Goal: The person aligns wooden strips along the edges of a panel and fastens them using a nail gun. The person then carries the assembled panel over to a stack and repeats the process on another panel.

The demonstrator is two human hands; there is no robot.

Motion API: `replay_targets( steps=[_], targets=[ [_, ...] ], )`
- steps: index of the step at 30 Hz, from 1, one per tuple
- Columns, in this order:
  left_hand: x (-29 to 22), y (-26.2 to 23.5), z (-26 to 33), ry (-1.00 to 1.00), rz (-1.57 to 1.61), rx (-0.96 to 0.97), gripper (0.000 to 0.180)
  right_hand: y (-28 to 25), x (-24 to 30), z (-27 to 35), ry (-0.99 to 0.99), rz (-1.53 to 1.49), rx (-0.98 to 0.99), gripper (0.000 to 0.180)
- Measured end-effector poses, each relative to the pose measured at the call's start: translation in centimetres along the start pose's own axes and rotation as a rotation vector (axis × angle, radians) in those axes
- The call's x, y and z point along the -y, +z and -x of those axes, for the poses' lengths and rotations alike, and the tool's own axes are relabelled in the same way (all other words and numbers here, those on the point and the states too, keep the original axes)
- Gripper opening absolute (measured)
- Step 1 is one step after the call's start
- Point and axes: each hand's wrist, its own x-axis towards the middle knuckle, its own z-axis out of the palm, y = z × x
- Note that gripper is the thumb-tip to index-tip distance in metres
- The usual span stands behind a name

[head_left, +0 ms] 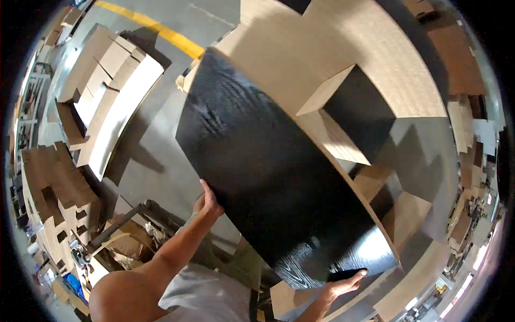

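A long black wood-grain panel (257, 166) lies tilted across the middle of the head view, its thin tan edge along the upper right side. My left hand (210, 200) grips its left long edge, thumb up along the side and the other fingers hidden beneath. At the near short end, my right hand (343, 284) is closed on the edge, with fingertips over the black face. Beyond the panel stand large tan boards (300, 48) and a box-like part with a black face (362, 110); whether the panel touches them I cannot tell.
At the upper left, a pallet-like stack of tan and white pieces (107, 80) sits on the grey floor (161, 123) near a yellow line (150, 27). Notched cardboard (59, 193) stands at the left, beside a dark cart handle (118, 225). Tan boards (407, 214) lie to the right.
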Motion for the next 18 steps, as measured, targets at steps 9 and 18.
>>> replay_targets(
  steps=[9,18],
  targets=[
    [0.0,-6.8,-25.0,0.096,-0.042,-0.241,0.099,15.5,-19.7,-4.3,0.281,0.235,-0.003,0.084],
    [4.6,-5.1,-32.1,0.139,-0.104,-0.329,0.094,23.0,-30.4,-9.9,0.282,0.482,0.012,0.084]
  ],
)
